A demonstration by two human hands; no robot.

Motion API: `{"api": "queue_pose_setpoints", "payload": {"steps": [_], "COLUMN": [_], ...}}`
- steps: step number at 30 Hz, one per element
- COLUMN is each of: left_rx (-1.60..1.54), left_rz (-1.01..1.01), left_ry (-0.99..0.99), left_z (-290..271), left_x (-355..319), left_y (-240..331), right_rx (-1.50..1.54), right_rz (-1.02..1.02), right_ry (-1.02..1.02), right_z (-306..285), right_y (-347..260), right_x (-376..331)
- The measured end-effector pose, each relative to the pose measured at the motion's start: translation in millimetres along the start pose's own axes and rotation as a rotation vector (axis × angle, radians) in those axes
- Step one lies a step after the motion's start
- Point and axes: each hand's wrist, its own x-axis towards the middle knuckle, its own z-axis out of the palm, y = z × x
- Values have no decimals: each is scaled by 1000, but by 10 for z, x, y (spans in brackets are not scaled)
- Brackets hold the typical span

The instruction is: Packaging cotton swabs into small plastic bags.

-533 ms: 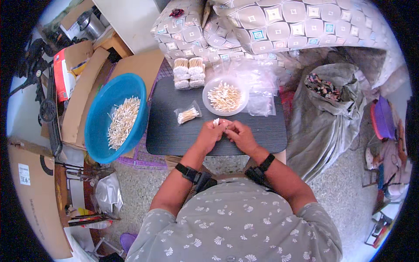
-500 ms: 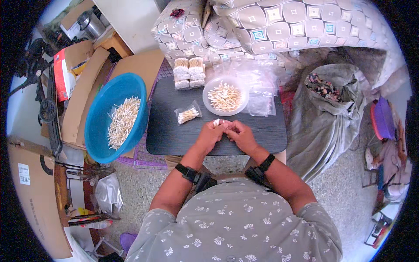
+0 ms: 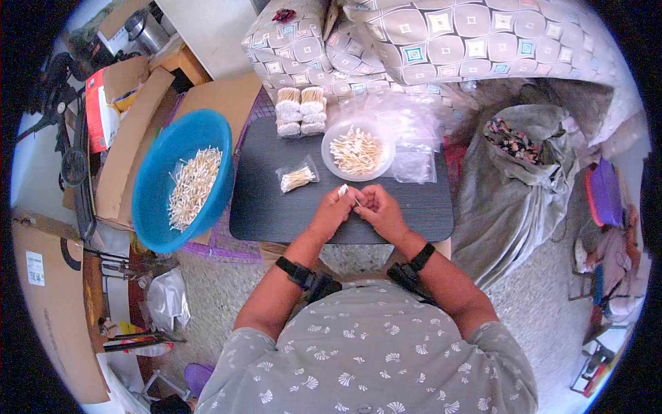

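My left hand (image 3: 334,210) is closed round a few cotton swabs (image 3: 343,190), whose white tips stick out above the fingers. Close beside it, my right hand (image 3: 379,209) pinches a single swab between thumb and fingers, its thin stick crossing toward the left hand. Just beyond both hands stands a white round bowl (image 3: 332,163) of loose cotton swabs (image 3: 356,150). To its left lies a small clear bag of cotton swabs (image 3: 298,179) on the dark table (image 3: 276,217).
Bundled swabs (image 3: 301,110) are stacked at the table's far edge, beside clear plastic bags (image 3: 412,138). Left of the table, a blue basin (image 3: 147,207) holds many swabs. A grey cloth sack (image 3: 514,200) stands on the right; a patterned sofa (image 3: 441,41) is behind.
The hands stay together in the same place. A thin stick now shows between the right fingers, and the tips in the left hand sit more closely bunched. The view has shifted slightly.
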Motion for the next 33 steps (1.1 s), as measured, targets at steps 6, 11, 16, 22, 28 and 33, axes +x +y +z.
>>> {"api": "queue_pose_setpoints", "payload": {"steps": [6, 11, 16, 22, 28, 33], "left_rx": [-134, -298, -9, 637, 697, 783], "left_rz": [194, 66, -40, 394, 427, 437], "left_ry": [155, 142, 227, 352, 334, 310], "left_z": [-173, -228, -295, -287, -272, -278], "left_x": [102, 43, -22, -63, -15, -40], "left_y": [-165, -55, 20, -78, -207, -159], "right_rx": [52, 153, 143, -387, -780, -1240], "right_rz": [-24, 84, 112, -255, -412, -328], "right_ry": [-22, -20, -47, -2, -69, -214], "right_z": [15, -21, -150, -526, -548, -417], "right_y": [-52, -70, -215, -532, -556, -529], "right_x": [9, -10, 69, 608, 1049, 1278]}}
